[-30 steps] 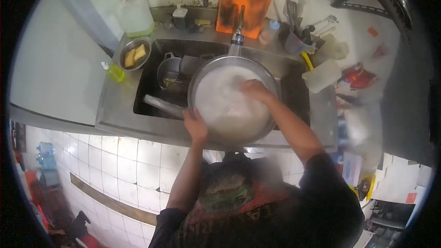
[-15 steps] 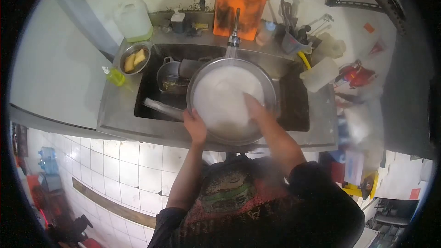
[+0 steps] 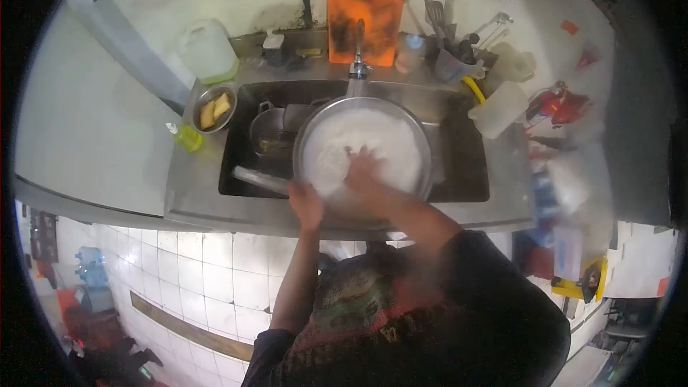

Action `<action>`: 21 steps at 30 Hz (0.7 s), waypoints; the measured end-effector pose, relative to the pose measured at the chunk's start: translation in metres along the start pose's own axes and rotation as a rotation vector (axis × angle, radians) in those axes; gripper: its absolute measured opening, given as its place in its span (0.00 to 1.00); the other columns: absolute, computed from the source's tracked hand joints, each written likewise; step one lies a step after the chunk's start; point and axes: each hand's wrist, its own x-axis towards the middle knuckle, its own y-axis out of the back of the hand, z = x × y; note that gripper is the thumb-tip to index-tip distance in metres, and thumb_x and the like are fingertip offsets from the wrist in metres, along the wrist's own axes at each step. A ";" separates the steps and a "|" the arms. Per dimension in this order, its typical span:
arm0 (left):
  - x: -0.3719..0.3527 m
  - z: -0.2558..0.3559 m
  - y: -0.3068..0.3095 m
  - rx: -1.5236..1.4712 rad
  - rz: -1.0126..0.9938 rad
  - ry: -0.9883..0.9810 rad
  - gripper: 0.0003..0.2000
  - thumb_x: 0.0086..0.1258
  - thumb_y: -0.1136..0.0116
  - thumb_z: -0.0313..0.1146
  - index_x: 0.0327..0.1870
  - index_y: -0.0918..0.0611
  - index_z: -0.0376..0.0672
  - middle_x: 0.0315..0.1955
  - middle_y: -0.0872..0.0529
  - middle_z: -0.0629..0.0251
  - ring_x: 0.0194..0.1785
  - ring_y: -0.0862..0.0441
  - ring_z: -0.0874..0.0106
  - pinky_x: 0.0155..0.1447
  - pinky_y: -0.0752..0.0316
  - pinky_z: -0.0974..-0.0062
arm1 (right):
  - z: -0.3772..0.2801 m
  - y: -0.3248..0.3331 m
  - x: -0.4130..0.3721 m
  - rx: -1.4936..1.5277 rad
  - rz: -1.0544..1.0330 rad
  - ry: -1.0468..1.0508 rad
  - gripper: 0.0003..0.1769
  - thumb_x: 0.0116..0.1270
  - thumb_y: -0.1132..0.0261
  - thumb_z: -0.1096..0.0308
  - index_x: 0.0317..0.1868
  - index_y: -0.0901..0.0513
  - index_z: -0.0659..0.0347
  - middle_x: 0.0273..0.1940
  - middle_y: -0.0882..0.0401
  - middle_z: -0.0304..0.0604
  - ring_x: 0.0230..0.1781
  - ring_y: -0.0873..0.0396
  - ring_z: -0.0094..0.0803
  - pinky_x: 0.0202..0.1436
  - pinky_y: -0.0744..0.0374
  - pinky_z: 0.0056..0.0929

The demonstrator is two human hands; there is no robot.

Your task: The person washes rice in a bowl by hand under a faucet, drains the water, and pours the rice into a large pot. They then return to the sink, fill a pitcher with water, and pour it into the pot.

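A kitchen, shown by the sink [image 3: 462, 150], faucet [image 3: 359, 68], orange cutting board [image 3: 364, 21] and cooking utensils [image 3: 436, 16].

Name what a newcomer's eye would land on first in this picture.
Probably the bright orange cutting board, upright behind the faucet. Next, the wide metal bowl at the sink, filled with something white: the right hand is in it, slightly blurred, while the left hand grips the rim.

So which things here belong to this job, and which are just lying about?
In use, it seems:
large bowl, left hand at its rim
white contents, right hand in them
tap

Apparently just about:
orange board
knife
jug
yellow bottle
pots
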 end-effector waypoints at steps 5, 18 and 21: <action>0.001 -0.003 -0.012 0.152 0.116 -0.049 0.18 0.68 0.50 0.31 0.53 0.27 0.25 0.46 0.22 0.36 0.52 0.25 0.44 0.60 0.34 0.58 | 0.044 -0.012 0.062 0.185 0.106 -0.002 0.24 0.62 0.44 0.62 0.60 0.25 0.53 0.55 0.25 0.54 0.57 0.25 0.49 0.58 0.26 0.49; 0.001 0.014 -0.005 0.020 0.046 0.047 0.13 0.66 0.50 0.30 0.44 0.27 0.26 0.37 0.22 0.36 0.44 0.25 0.39 0.49 0.31 0.55 | 0.010 -0.001 0.045 0.073 -0.012 0.387 0.29 0.54 0.36 0.57 0.58 0.25 0.53 0.65 0.35 0.53 0.64 0.36 0.55 0.62 0.35 0.63; 0.004 0.013 -0.004 -0.017 0.000 0.143 0.14 0.67 0.49 0.32 0.44 0.27 0.27 0.37 0.22 0.36 0.44 0.25 0.39 0.49 0.32 0.53 | 0.007 0.005 0.058 0.100 0.199 0.394 0.32 0.53 0.35 0.57 0.60 0.27 0.56 0.69 0.42 0.54 0.67 0.41 0.58 0.68 0.42 0.58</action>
